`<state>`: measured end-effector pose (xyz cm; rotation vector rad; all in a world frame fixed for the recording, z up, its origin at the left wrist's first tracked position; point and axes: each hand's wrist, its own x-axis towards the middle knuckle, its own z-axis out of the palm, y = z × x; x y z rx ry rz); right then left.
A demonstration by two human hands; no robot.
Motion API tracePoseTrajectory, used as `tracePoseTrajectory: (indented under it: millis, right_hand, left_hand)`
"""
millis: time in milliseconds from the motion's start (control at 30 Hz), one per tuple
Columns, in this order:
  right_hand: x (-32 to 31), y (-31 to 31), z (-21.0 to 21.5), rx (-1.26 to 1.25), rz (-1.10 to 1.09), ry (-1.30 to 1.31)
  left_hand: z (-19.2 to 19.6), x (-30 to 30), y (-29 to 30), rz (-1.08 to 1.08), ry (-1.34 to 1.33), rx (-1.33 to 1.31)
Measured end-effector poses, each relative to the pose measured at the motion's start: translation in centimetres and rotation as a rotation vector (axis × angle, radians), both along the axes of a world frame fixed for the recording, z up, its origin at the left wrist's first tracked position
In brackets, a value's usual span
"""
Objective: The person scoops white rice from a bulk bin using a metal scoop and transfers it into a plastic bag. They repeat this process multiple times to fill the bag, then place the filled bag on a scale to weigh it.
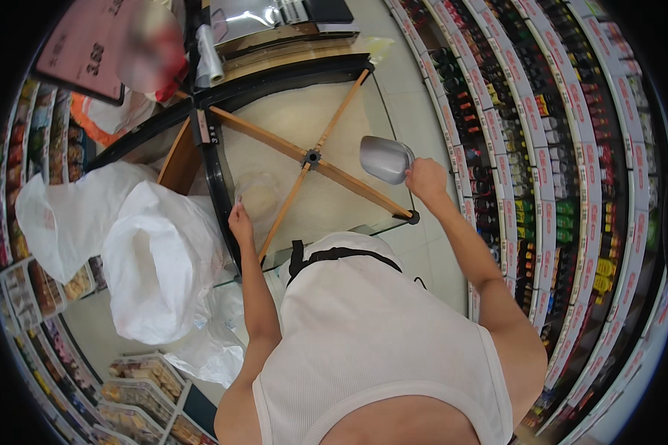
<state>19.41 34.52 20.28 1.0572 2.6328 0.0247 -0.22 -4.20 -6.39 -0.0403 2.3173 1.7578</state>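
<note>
My right hand (pixel 426 180) is closed around the handle of a metal scoop (pixel 383 159), held out over the right edge of a wide bin. No grain can be made out in the scoop. My left hand (pixel 239 221) pinches the edge of a clear plastic bag (pixel 258 194) with a pale lump of grain inside, over the bin's left part. Fine pale grain (pixel 274 141), perhaps rice, fills the glass-sided bin (pixel 289 78). Wooden slats (pixel 349 180) cross above the grain and meet at a dark hub (pixel 312 159).
Large white sacks (pixel 163 259) stand left of the bin, one with its mouth open. Bottle shelves (pixel 512 170) run along the right. Another person (pixel 154 44) is at the top left behind a pink sign (pixel 78 52). Packaged goods (pixel 145 386) sit lower left.
</note>
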Motion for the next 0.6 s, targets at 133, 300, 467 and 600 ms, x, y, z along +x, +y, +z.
tracePoseTrajectory:
  millis: [133, 300, 467, 600]
  right_hand:
    - [-0.4, 2.7, -4.8, 0.027, 0.207, -0.206]
    - [-1.2, 3.0, -15.7, -0.041, 0.278, -0.396]
    - [-2.2, 4.6, -20.7, -0.236, 0.121, -0.563]
    - [-1.0, 6.5, -22.6, -0.463, -0.388, -0.344]
  left_hand:
    - [-0.5, -0.5, -0.5, -0.007, -0.056, 0.003]
    - [0.8, -0.8, -0.3, -0.042, -0.051, -0.054]
    - [2.1, -1.0, -0.7, -0.049, -0.135, -0.06]
    - [1.5, -0.8, -0.5, 0.017, -0.102, -0.024]
